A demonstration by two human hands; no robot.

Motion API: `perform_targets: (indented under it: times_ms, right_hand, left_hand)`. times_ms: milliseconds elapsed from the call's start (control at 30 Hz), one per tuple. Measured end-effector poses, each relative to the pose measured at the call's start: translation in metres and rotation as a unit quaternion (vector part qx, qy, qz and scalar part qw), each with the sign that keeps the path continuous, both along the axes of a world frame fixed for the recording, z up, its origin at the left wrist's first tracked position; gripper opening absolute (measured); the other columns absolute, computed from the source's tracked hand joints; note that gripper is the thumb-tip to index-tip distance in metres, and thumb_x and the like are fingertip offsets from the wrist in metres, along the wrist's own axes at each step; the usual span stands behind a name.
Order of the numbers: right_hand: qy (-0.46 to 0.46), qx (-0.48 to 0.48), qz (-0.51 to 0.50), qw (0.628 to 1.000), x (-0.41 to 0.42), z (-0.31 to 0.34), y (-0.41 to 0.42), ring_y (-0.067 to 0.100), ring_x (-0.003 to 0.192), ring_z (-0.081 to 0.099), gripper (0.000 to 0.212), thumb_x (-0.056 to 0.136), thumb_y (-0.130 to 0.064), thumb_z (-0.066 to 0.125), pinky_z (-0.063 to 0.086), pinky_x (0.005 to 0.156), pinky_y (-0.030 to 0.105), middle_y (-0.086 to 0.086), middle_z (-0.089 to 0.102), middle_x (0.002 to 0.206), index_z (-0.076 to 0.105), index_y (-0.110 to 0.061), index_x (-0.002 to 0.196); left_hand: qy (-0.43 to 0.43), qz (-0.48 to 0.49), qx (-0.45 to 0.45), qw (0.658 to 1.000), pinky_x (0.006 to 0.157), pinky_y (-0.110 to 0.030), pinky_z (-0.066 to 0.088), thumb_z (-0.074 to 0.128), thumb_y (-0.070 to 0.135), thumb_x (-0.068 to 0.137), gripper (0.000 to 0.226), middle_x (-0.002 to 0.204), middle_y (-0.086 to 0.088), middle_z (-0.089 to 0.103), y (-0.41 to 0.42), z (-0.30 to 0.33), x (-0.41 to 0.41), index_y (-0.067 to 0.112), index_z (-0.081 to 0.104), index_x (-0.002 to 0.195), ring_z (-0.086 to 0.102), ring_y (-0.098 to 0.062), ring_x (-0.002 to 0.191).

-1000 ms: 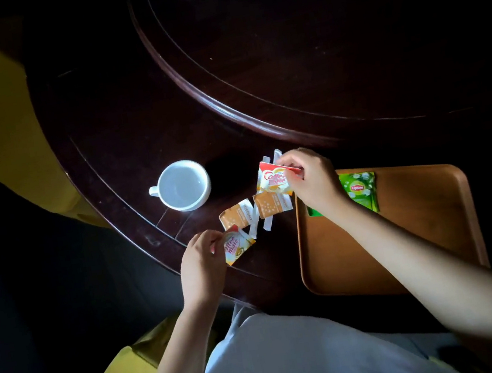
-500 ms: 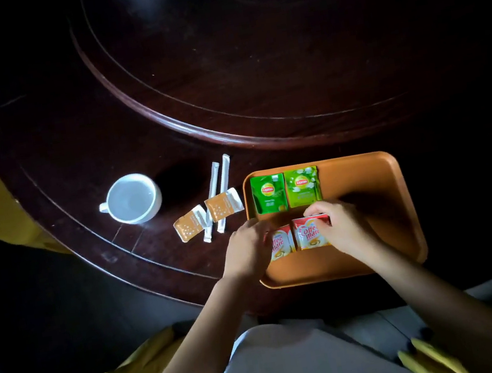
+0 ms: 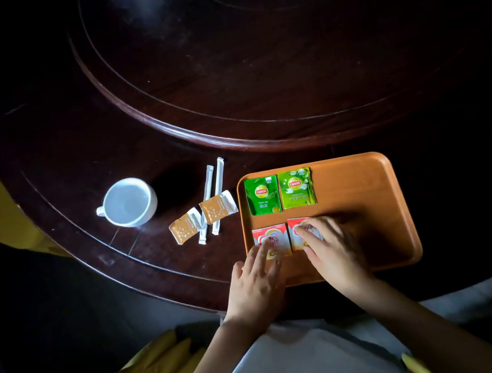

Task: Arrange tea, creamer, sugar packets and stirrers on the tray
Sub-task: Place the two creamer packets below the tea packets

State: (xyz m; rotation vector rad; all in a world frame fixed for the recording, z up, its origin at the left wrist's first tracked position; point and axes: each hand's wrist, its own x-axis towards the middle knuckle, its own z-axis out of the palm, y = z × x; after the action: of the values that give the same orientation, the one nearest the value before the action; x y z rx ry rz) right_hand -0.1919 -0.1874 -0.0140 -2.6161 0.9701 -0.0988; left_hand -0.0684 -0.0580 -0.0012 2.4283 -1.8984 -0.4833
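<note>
Left hand point(image 3: 257, 283) flat, fingers spread, resting on left creamer packet point(image 3: 269, 236); right hand point(image 3: 332, 251) likewise open on right creamer packet point(image 3: 296, 230). Leftward on table point(image 3: 72, 142): cup point(image 3: 127, 202), sugar packets point(image 3: 201, 218) over stirrers point(image 3: 216, 187). Tea bags point(image 3: 280, 191) sit far-left on tray point(image 3: 368, 200).

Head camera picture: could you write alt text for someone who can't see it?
Two bare hands, left hand and right hand, press two creamer packets flat on an orange tray below two green tea bags. Sugar packets, stirrers and a white cup lie on the dark table.
</note>
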Motion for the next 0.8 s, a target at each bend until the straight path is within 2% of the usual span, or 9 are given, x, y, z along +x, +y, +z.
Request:
perform_targets:
  times_ms: [67,133,233,333,433,567,667,800]
  right_hand:
    - [0.006,-0.003,-0.004,1.000,0.000,-0.001,-0.002,0.032,0.095,0.064,0.038,0.065,-0.007,0.077,0.054,0.079,0.039,0.010,0.068,0.104,0.067,-0.014,0.102]
    - [0.011,-0.006,-0.002,1.000,0.001,-0.001,-0.004,0.032,0.095,0.064,0.038,0.064,-0.007,0.078,0.054,0.078,0.038,0.009,0.068,0.104,0.068,-0.014,0.101]
    - [0.010,-0.006,-0.001,1.000,0.005,0.001,-0.010,0.032,0.094,0.065,0.038,0.064,-0.005,0.077,0.055,0.078,0.039,0.010,0.069,0.104,0.068,-0.013,0.099]
    - [0.009,-0.012,0.001,1.000,0.008,0.003,-0.013,0.033,0.092,0.065,0.036,0.063,-0.002,0.076,0.057,0.076,0.041,0.011,0.069,0.101,0.069,-0.011,0.097]
    - [0.012,-0.010,0.000,1.000,0.009,0.002,-0.013,0.034,0.096,0.064,0.035,0.066,-0.001,0.074,0.056,0.079,0.043,0.012,0.069,0.105,0.069,-0.011,0.099]
    - [0.008,-0.020,0.005,1.000,0.008,-0.001,-0.014,0.033,0.095,0.065,0.036,0.064,-0.002,0.076,0.057,0.077,0.041,0.012,0.069,0.103,0.069,-0.011,0.098]
    - [0.008,-0.024,0.008,1.000,0.008,-0.002,-0.015,0.032,0.095,0.065,0.037,0.064,-0.003,0.076,0.057,0.077,0.040,0.011,0.069,0.104,0.068,-0.012,0.099]
    - [0.016,-0.020,0.007,1.000,0.010,-0.003,-0.016,0.033,0.098,0.064,0.038,0.066,-0.003,0.075,0.056,0.078,0.042,0.011,0.068,0.108,0.067,-0.012,0.102]
  left_hand:
    - [-0.005,0.001,0.012,1.000,0.068,-0.030,0.054,0.075,0.035,0.062,0.051,0.126,-0.005,0.063,-0.001,-0.002,0.002,0.024,0.064,0.110,0.063,-0.021,0.109]
    - [0.004,0.010,0.020,1.000,0.073,-0.035,0.053,0.073,0.034,0.063,0.057,0.133,-0.007,0.057,-0.004,-0.005,0.005,0.023,0.059,0.117,0.059,-0.024,0.116]
    - [0.040,0.023,0.031,0.998,0.094,-0.044,0.040,0.053,0.035,0.083,0.057,0.153,-0.006,0.029,-0.009,-0.015,0.007,0.024,0.036,0.136,0.031,-0.026,0.138]
    - [0.040,0.028,0.045,0.998,0.102,-0.044,0.030,0.040,0.036,0.091,0.054,0.158,-0.004,0.012,-0.012,-0.023,0.009,0.026,0.023,0.141,0.016,-0.024,0.143]
    - [0.037,0.026,0.052,0.998,0.102,-0.046,0.030,0.040,0.036,0.091,0.054,0.157,-0.005,0.012,-0.014,-0.024,0.011,0.026,0.023,0.141,0.016,-0.025,0.143]
    - [0.025,0.027,0.039,0.999,0.099,-0.046,0.035,0.046,0.036,0.089,0.054,0.155,-0.008,0.021,-0.015,-0.024,0.011,0.025,0.029,0.139,0.025,-0.028,0.140]
    - [0.031,0.025,0.053,0.998,0.102,-0.047,0.030,0.040,0.036,0.091,0.055,0.157,-0.006,0.013,-0.014,-0.027,0.011,0.026,0.021,0.142,0.016,-0.026,0.142]
    - [0.033,0.024,0.054,0.998,0.101,-0.046,0.031,0.041,0.034,0.091,0.055,0.157,-0.007,0.015,-0.013,-0.025,0.012,0.027,0.022,0.142,0.019,-0.027,0.142]
